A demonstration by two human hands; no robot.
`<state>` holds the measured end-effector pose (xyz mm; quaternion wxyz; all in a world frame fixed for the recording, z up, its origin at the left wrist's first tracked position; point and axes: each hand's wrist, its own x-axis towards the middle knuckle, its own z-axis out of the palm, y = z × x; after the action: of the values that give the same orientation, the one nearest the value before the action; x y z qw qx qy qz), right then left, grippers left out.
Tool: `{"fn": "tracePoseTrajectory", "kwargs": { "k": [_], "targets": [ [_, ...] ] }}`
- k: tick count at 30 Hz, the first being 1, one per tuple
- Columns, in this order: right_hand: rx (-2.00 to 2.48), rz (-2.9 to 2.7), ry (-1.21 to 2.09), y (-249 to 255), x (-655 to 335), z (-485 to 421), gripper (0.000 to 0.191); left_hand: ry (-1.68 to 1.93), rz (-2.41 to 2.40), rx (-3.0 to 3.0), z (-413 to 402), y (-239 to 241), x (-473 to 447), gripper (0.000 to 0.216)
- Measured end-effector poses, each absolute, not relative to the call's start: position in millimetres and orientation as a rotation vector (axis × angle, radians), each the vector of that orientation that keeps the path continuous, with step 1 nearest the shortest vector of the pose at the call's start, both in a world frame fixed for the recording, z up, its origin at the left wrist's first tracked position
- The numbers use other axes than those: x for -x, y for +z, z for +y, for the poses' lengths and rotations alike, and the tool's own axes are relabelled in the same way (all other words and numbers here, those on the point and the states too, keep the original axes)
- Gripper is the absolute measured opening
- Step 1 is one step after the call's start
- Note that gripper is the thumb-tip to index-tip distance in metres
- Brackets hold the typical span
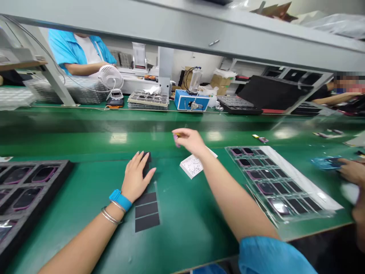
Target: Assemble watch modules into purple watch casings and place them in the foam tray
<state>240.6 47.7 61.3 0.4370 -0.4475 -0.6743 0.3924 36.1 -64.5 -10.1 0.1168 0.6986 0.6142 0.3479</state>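
My left hand [136, 179] lies with its fingers spread over a black object [147, 163], which it mostly covers. Below that hand, a clear strip with several dark rectangular pieces [146, 210] rests on the green mat. My right hand [191, 141] is raised over the table, thumb and fingers pinched on a small purple and yellow piece [176, 140]; its exact kind is too small to make out. Under the right wrist sits a white block [191, 166] with many small dark specks on top, partly hidden by the forearm.
A black foam tray [61, 177] with purple-framed screens stands left. At right lies a clear plastic tray [253, 180] of dark screens. Another person's hand [352, 171] is at far right, near a blue item [326, 163]. A small fan [110, 78] and blue box [191, 101] stand behind.
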Motion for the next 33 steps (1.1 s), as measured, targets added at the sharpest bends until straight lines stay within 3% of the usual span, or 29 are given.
{"fn": "tracePoseTrajectory", "kwargs": {
  "k": [4,7,11,22,27,33],
  "targets": [
    [0.951,-1.481,1.334,38.1,-203.2,-18.6,0.033,1.181,1.292,-1.404,-83.4,-0.8,-41.3,0.070],
    [1.040,-1.578,1.220,19.9,-190.6,-48.2,0.032,1.112,1.064,-1.058,-94.6,1.0,-44.2,0.078],
    [1.028,-1.634,1.127,9.4,-184.4,-65.3,0.030,1.122,1.001,-0.831,-98.1,1.2,-39.0,0.065],
    [0.929,-1.436,1.141,5.4,-183.8,-68.7,0.019,1.125,0.764,-0.613,-97.3,17.3,-23.0,0.038],
    [0.936,-1.652,0.810,18.9,-186.4,-76.4,0.009,1.140,0.759,-0.733,-99.9,21.4,-21.5,0.048],
    [0.836,-1.831,0.849,23.8,-188.4,-80.2,0.009,1.183,0.817,-0.873,-99.3,23.1,-21.3,0.044]
  ]
}}
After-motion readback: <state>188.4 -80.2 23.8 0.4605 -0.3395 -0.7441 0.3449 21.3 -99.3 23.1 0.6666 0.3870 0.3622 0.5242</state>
